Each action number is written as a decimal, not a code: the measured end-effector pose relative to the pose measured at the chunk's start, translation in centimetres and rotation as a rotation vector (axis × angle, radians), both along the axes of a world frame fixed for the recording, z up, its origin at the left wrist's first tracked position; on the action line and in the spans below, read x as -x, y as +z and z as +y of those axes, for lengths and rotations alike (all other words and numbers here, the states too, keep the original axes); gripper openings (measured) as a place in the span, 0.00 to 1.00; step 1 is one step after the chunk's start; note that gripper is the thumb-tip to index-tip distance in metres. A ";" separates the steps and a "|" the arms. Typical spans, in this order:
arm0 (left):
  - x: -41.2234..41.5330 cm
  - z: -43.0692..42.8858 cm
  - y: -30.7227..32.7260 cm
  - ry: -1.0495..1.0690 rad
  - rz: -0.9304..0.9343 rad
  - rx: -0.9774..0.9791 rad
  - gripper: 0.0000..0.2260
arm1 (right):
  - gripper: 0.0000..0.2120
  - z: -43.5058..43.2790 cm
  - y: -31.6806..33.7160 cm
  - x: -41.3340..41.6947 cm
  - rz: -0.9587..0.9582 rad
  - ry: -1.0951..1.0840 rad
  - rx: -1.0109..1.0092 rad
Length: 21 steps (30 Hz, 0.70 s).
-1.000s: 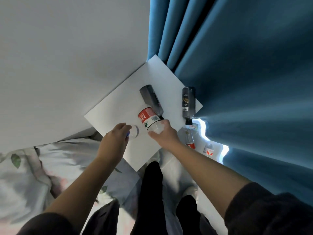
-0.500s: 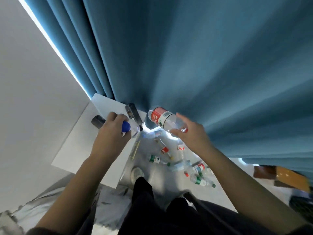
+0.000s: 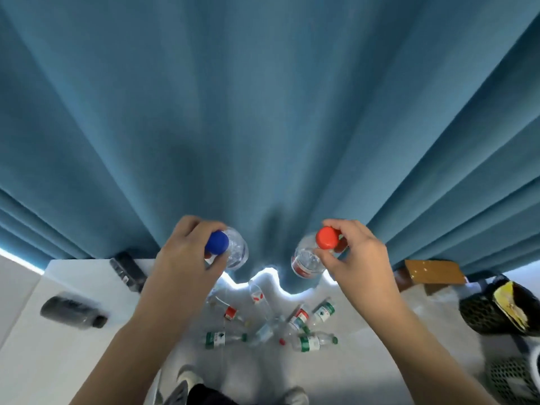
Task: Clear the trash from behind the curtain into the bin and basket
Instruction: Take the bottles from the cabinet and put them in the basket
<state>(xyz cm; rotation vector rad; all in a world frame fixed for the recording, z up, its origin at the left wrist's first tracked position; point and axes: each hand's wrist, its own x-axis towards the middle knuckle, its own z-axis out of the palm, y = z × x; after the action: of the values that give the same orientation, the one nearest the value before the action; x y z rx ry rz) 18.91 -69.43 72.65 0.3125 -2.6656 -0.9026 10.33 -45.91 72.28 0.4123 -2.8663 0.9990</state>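
My left hand (image 3: 187, 258) grips a clear plastic bottle with a blue cap (image 3: 233, 252) by its neck. My right hand (image 3: 356, 258) grips a second clear bottle with a red cap and red label (image 3: 306, 261) the same way. Both bottles hang upright in front of the blue curtain (image 3: 263, 112). Below them, several empty bottles (image 3: 271, 323) with red or green labels lie scattered on the pale floor at the curtain's hem. A black mesh bin (image 3: 493, 314) with a yellow scrap inside stands at the right edge, and part of a grey basket (image 3: 514, 381) shows below it.
A white low table (image 3: 58, 346) at the left carries two dark bottles (image 3: 73, 309). A brown board (image 3: 432, 271) lies on the floor by the curtain at the right. My feet and dark trousers (image 3: 210, 396) are at the bottom centre.
The view swung right from the white table to the curtain and floor. Both hands lifted their bottles off the table; each now hangs upright by its cap end.
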 end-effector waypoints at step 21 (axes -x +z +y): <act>16.5 34.0 3.1 -0.662 0.115 0.031 0.13 | 0.17 33.4 2.7 -0.5 0.158 -0.625 0.104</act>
<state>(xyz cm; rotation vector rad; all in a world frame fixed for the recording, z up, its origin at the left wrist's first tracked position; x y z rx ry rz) 2.38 -35.39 75.72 -0.6489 -2.6925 -1.0052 10.87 -12.52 74.98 -0.3775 -2.5138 0.9249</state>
